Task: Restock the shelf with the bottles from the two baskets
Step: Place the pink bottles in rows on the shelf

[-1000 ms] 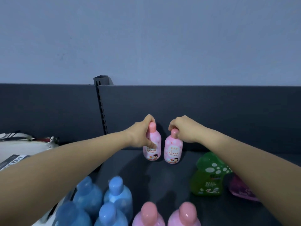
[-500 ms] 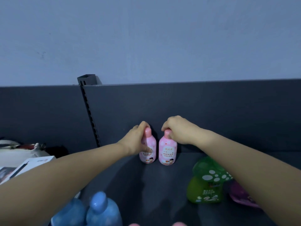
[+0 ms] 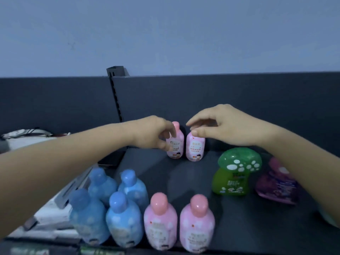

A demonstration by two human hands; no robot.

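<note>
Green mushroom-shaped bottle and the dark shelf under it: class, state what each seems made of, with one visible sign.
Green mushroom-shaped bottle: likely glossy plastic, from the highlight on its moulded cap. Shelf: probably matte painted metal, given its flat dull surface and slotted upright; uncertain.
</note>
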